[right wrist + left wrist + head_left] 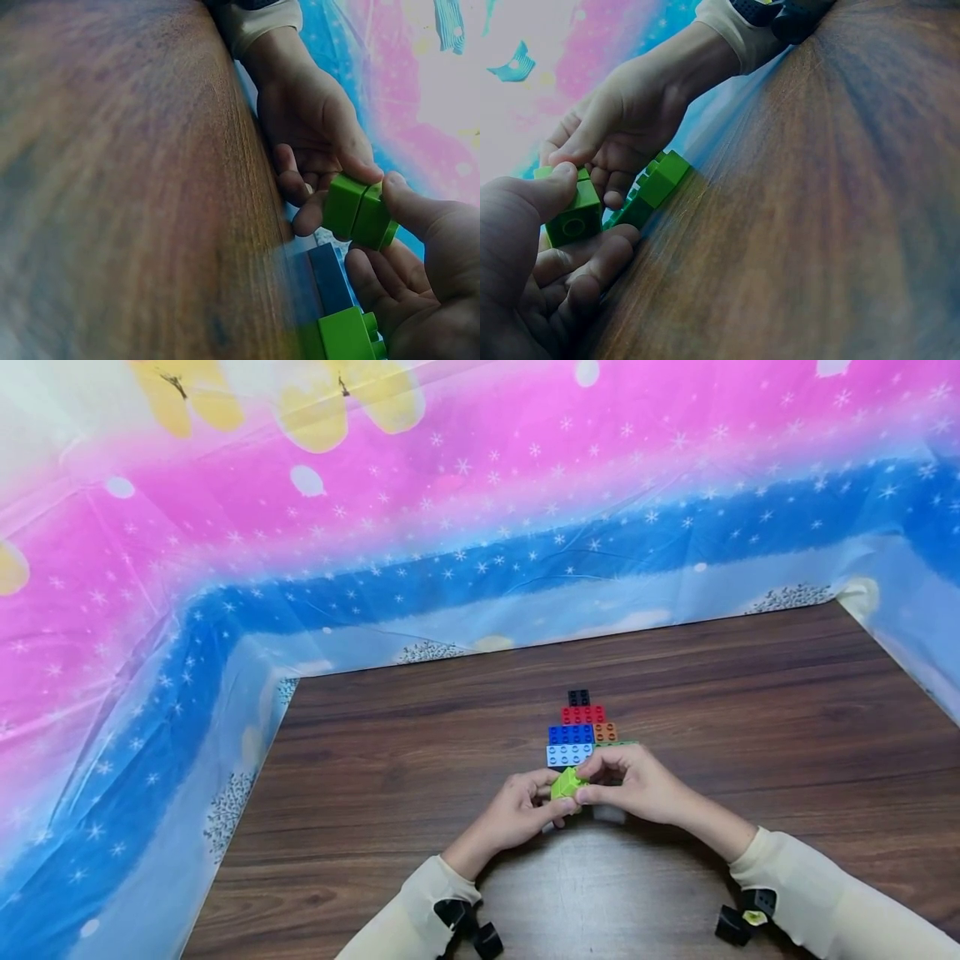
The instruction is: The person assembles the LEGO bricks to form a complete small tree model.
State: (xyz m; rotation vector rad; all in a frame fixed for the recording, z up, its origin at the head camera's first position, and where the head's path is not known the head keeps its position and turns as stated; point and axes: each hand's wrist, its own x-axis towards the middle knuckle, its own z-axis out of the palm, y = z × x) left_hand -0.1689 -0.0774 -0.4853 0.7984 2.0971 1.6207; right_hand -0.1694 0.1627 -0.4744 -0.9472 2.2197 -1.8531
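Two small lime green toy building bricks are pressed together end to end between both hands, a seam showing between them in the right wrist view. My left hand pinches one brick with thumb on top and fingers beneath. From the other side my right hand pinches the second brick between thumb and fingers. Both hands are just above the table, close in front of a flat arrangement of bricks. Part of that arrangement's near end is hidden by the hands.
On the brown wooden table the arrangement steps from a black brick through red bricks, a blue brick, an orange brick and a light blue brick. A patterned cloth hangs around the table's edges.
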